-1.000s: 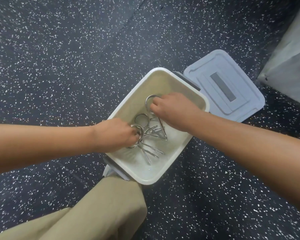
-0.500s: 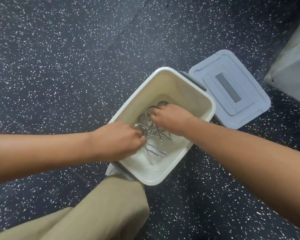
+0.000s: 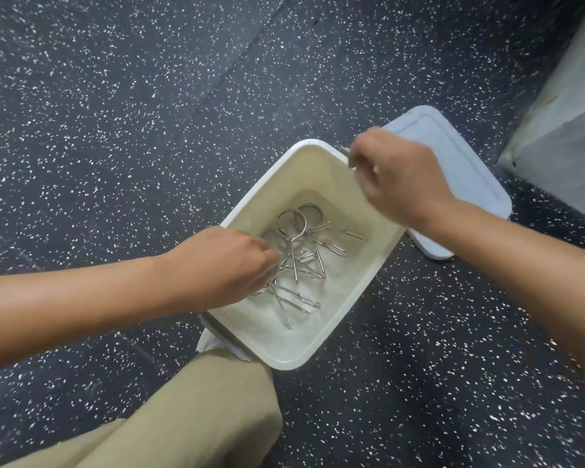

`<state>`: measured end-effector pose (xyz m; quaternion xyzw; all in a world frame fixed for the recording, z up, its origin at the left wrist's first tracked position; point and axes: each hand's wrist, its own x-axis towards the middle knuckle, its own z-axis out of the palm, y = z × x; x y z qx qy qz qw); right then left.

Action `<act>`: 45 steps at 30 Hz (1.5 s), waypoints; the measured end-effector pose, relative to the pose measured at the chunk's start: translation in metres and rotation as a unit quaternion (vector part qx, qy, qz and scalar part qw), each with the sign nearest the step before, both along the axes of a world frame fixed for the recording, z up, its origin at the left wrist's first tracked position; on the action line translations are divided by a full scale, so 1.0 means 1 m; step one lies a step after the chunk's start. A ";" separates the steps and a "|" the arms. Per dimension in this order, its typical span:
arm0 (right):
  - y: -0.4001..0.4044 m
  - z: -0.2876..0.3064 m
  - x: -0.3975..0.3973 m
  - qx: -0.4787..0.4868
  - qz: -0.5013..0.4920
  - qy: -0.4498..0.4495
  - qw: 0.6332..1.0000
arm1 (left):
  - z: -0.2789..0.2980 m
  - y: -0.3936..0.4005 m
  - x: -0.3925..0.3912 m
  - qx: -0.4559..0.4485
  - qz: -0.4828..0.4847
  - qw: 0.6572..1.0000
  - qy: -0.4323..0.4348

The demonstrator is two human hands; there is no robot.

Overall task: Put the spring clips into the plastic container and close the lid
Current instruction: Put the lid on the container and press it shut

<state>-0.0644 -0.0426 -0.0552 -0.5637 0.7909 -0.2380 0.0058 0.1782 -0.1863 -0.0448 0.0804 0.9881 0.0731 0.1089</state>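
Observation:
A cream plastic container [image 3: 313,170] stands open on the speckled floor, with several metal spring clips [image 3: 304,251] lying in a heap on its bottom. My left hand [image 3: 223,265] reaches over the container's left rim, its fingers closed around the ring of one spring clip at the heap's left edge. My right hand [image 3: 399,177] hovers over the container's far right corner, fingers curled, with nothing visible in it. The pale blue-grey lid [image 3: 460,163] lies flat on the floor just behind and right of the container, partly hidden by my right hand and wrist.
My bent leg in tan trousers [image 3: 183,417] touches the container's near left corner. A grey block [image 3: 568,130] stands at the right edge, close to the lid. Dark speckled floor [image 3: 115,130] surrounds everything.
My right hand has let go of the clips and risen out of the container toward the lid's near edge. My left hand stays in the container on its clip.

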 end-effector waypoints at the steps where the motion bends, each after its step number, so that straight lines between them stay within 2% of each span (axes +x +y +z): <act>1: 0.006 0.001 -0.012 0.003 -0.037 -0.005 0.999 | 0.001 0.001 -0.001 0.004 0.008 1.000 -0.002; 3: 0.022 -0.009 -0.039 0.052 -0.115 -0.009 0.992 | 0.000 0.006 -0.002 0.011 0.015 1.000 -0.014; 6: 0.049 -0.040 -0.073 0.171 -0.220 -0.033 0.960 | 0.004 0.013 -0.009 0.035 0.017 0.999 -0.017; 10: 0.077 -0.075 -0.088 0.282 -0.284 -0.057 0.915 | 0.007 0.021 -0.022 0.047 0.011 0.999 0.000; 13: 0.085 -0.092 -0.092 0.320 -0.307 -0.052 0.895 | 0.009 0.026 -0.031 0.036 0.024 0.999 -0.020; 18: 0.077 -0.103 -0.098 0.317 -0.345 -0.036 0.883 | 0.015 0.031 -0.042 0.033 0.015 0.999 -0.008; 24: 0.067 -0.103 -0.110 0.366 -0.279 0.057 0.886 | 0.018 0.027 -0.044 0.035 0.016 0.999 -0.002; 31: 0.064 -0.101 -0.118 0.426 -0.224 0.090 0.872 | 0.025 0.015 -0.045 0.028 0.026 0.999 -0.010; 36: 0.075 -0.093 -0.118 0.372 -0.230 0.088 0.895 | 0.032 0.013 -0.053 0.007 0.023 1.000 0.004; 45: 0.112 -0.023 -0.099 0.286 -0.175 0.125 0.934 | 0.046 0.025 -0.060 0.011 0.062 0.998 0.020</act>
